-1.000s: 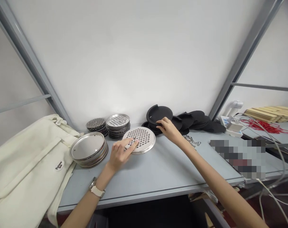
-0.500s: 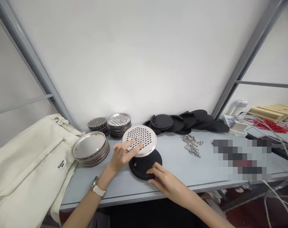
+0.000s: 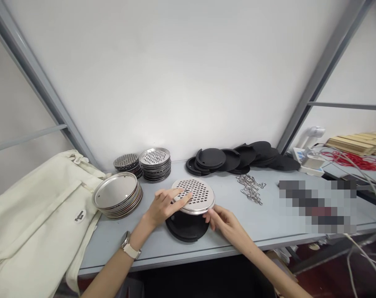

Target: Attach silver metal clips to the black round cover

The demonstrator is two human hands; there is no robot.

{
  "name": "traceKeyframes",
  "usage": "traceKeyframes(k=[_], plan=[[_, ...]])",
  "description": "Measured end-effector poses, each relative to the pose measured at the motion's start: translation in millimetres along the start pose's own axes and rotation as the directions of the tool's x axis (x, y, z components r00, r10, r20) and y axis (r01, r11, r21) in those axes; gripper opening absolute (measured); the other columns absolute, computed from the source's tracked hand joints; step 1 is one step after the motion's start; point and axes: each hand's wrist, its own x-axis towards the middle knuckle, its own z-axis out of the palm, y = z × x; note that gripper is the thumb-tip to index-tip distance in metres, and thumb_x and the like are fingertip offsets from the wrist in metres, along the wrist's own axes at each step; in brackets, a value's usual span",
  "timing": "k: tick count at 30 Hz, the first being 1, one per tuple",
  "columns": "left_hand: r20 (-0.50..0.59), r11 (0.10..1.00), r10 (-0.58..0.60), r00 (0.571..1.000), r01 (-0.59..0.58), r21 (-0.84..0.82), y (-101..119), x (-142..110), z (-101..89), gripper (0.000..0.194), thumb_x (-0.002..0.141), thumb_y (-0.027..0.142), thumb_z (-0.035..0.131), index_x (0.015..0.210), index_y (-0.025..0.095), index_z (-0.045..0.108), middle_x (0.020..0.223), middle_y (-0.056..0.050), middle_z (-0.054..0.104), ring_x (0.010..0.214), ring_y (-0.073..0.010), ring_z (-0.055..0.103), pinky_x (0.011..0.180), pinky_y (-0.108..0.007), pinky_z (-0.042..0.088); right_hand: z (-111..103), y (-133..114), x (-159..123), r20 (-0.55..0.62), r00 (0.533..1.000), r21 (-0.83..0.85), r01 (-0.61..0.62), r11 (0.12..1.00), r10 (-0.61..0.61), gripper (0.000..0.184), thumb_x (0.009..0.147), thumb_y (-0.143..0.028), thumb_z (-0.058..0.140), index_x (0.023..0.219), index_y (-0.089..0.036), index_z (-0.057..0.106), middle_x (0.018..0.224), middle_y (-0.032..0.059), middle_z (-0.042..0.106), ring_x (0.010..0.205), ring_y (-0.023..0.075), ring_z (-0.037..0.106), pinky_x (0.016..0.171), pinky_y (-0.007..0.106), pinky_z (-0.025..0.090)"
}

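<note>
A round metal grater disc (image 3: 196, 195), with slots across its face, is tilted over a round black holder (image 3: 186, 229) lying near the table's front edge. My left hand (image 3: 163, 205) grips the disc from its left side, two fingers stretched over the slotted top. At the disc's right front rim, my right hand (image 3: 223, 223) has thumb and fingers closed on the edge. The disc hides the holder's rear part. Behind it stands a stack of similar grater discs (image 3: 155, 165), beside a shorter, darker stack (image 3: 127, 163).
Plain round metal plates (image 3: 115, 192) are stacked at left, against a cream bag (image 3: 48, 219). Black holders (image 3: 214, 158) overlap along the wall, with metal clips (image 3: 251, 188) in front of them. Red cords (image 3: 352, 160) and wooden boards (image 3: 355, 142) lie far right.
The grater disc has moved right and toward me, covering more of the holder. My right hand has left the holder's edge and taken the disc's rim. The holder has shifted slightly nearer.
</note>
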Motion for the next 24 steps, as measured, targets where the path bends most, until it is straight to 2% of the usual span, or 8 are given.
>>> traceKeyframes(k=[4, 8, 10, 14, 16, 18, 21, 24], plan=[[0.045, 0.999, 0.022, 0.999, -0.02, -0.049, 0.6, -3.7, 2.0, 0.045, 0.089, 0.028, 0.057, 0.132, 0.038, 0.045, 0.105, -0.001, 0.066, 0.094, -0.0154, 0.056, 0.082, -0.028, 0.033, -6.2, 2.1, 6.0, 0.008, 0.998, 0.245, -0.057, 0.968, 0.056, 0.041, 0.09, -0.054, 0.041, 0.077, -0.017, 0.054, 0.061, -0.001, 0.055, 0.054, 0.0107, 0.049, 0.056, 0.024, 0.041], [0.131, 0.988, 0.118, 0.984, -0.102, -0.119, 3.3, -4.6, 0.9, 0.046, 0.091, 0.025, 0.054, 0.132, 0.042, 0.043, 0.11, 0.003, 0.066, 0.094, -0.0142, 0.056, 0.08, -0.027, 0.033, -5.1, 0.7, 7.8, 0.053, 0.98, 0.509, -0.192, 0.839, 0.192, 0.04, 0.088, -0.054, 0.045, 0.083, -0.016, 0.054, 0.065, 0.0, 0.057, 0.057, 0.01, 0.053, 0.054, 0.022, 0.043], [0.135, 0.977, 0.159, 0.978, -0.137, -0.161, 4.6, -2.4, 0.2, 0.048, 0.09, 0.024, 0.055, 0.133, 0.04, 0.042, 0.11, 0.004, 0.066, 0.095, -0.0137, 0.056, 0.08, -0.026, 0.034, -6.4, 2.5, 8.6, 0.068, 0.967, 0.57, -0.239, 0.786, 0.245, 0.035, 0.087, -0.05, 0.051, 0.083, -0.016, 0.055, 0.067, 0.0003, 0.057, 0.057, 0.0091, 0.053, 0.054, 0.02, 0.045], [0.16, 0.96, 0.197, 0.967, -0.158, -0.23, 3.6, 10.0, -3.3, 0.052, 0.09, 0.035, 0.054, 0.138, 0.034, 0.035, 0.112, -0.001, 0.064, 0.101, -0.0152, 0.056, 0.089, -0.026, 0.034, -15.7, 4.0, 9.6, 0.044, 0.959, 0.559, -0.255, 0.789, 0.279, 0.031, 0.082, -0.047, 0.061, 0.082, -0.015, 0.056, 0.065, -0.0019, 0.054, 0.052, 0.0074, 0.05, 0.05, 0.018, 0.043], [0.244, 0.958, 0.149, 0.958, -0.079, -0.274, 3.6, 18.8, -7.8, 0.07, 0.083, 0.058, 0.051, 0.142, 0.025, 0.03, 0.121, -0.008, 0.059, 0.108, -0.0214, 0.053, 0.093, -0.032, 0.036, -22.3, 2.3, 9.8, 0.017, 0.959, 0.554, -0.246, 0.795, 0.284, 0.033, 0.08, -0.048, 0.062, 0.083, -0.015, 0.056, 0.064, -0.0022, 0.054, 0.052, 0.0075, 0.049, 0.049, 0.018, 0.042], [0.365, 0.946, 0.034, 0.93, 0.088, -0.312, 7.6, 25.1, -14.0, 0.087, 0.077, 0.068, 0.048, 0.143, 0.017, 0.025, 0.129, -0.014, 0.051, 0.116, -0.0261, 0.049, 0.097, -0.036, 0.037, -29.2, 0.7, 10.0, -0.013, 0.957, 0.558, -0.233, 0.797, 0.29, 0.033, 0.078, -0.047, 0.064, 0.083, -0.015, 0.056, 0.066, -0.0019, 0.054, 0.054, 0.0079, 0.05, 0.05, 0.018, 0.042], [0.506, 0.866, -0.318, 0.802, 0.462, -0.188, 23.1, 21.7, -23.7, 0.071, 0.088, 0.054, 0.045, 0.144, 0.018, 0.02, 0.134, -0.013, 0.046, 0.12, -0.0258, 0.047, 0.098, -0.038, 0.04, -37.3, 0.9, 10.1, -0.052, 0.952, 0.561, -0.223, 0.797, 0.303, 0.033, 0.077, -0.047, 0.066, 0.083, -0.016, 0.056, 0.071, -0.0016, 0.056, 0.056, 0.0081, 0.05, 0.052, 0.019, 0.042], [0.546, 0.735, -0.519, 0.658, 0.669, -0.108, 43.7, 3.1, -30.8, 0.065, 0.089, 0.048, 0.044, 0.143, 0.02, 0.021, 0.137, -0.013, 0.042, 0.122, -0.0265, 0.046, 0.096, -0.04, 0.043, -40.9, 2.8, 9.7, -0.072, 0.944, 0.547, -0.232, 0.804, 0.321, 0.034, 0.076, -0.047, 0.067, 0.091, -0.019, 0.054, 0.077, -0.0007, 0.058, 0.058, 0.0097, 0.053, 0.054, 0.021, 0.043]])
